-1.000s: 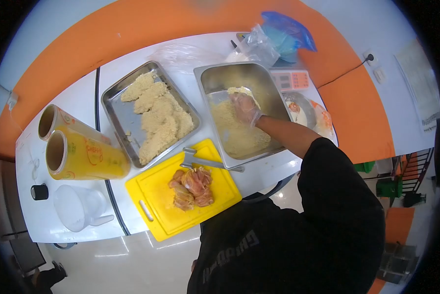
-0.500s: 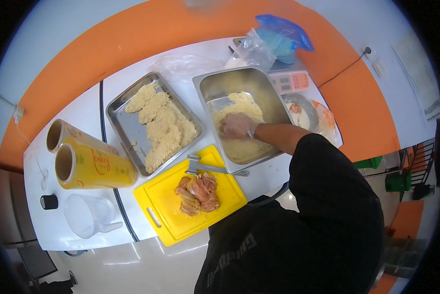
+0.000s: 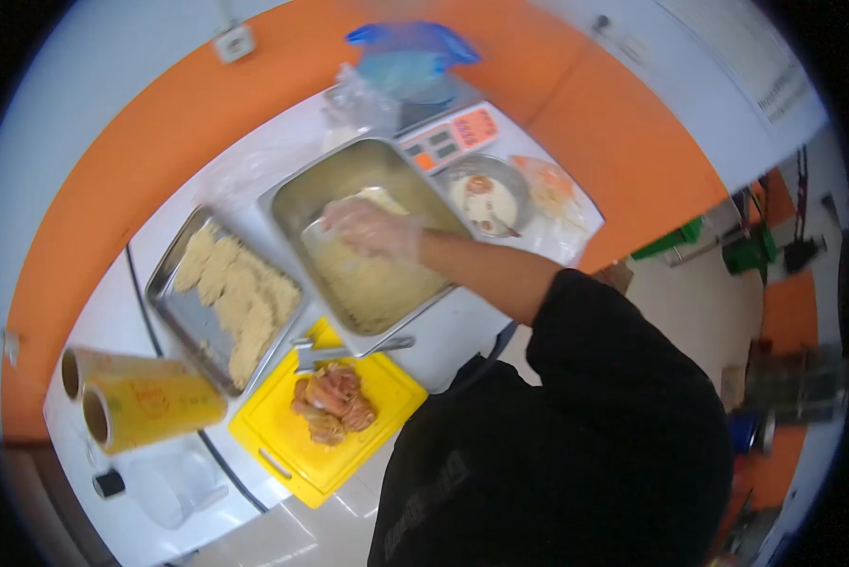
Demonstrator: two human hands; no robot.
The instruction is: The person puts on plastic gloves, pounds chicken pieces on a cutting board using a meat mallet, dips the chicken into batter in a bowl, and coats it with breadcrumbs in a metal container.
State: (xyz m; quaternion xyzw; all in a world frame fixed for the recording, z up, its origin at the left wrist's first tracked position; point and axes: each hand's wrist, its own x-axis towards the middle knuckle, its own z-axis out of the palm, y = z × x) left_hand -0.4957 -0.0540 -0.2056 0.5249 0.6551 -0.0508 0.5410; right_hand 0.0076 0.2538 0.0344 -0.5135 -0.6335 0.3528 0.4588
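My right hand [image 3: 372, 229], in a clear plastic glove, is over the deep steel pan [image 3: 287, 236]. Pale yellow flour [image 3: 372, 288] covers much of that pan's bottom. The fingers point toward the pan's far left side and are smeared by motion, so whether they hold anything is unclear. Left of it, a shallow steel tray [image 3: 164, 283] bears several flour-coated meat pieces [image 3: 240, 293]. Raw meat [image 3: 333, 404] lies on a yellow cutting board [image 3: 297, 463], below a metal meat mallet [image 3: 349, 353]. My left hand is out of view.
Right of the pan stands a steel bowl [image 3: 519, 189] with white batter and meat in it. Behind are a kitchen scale [image 3: 451, 140], a blue plastic bag [image 3: 415, 42] and clear bags. Two rolls of cling film [image 3: 164, 406] and a clear measuring jug [image 3: 169, 487] stand at left.
The view has turned and shifted, so the table sits tilted. My right hand has moved from the flour toward the pan's far side and seems raised.
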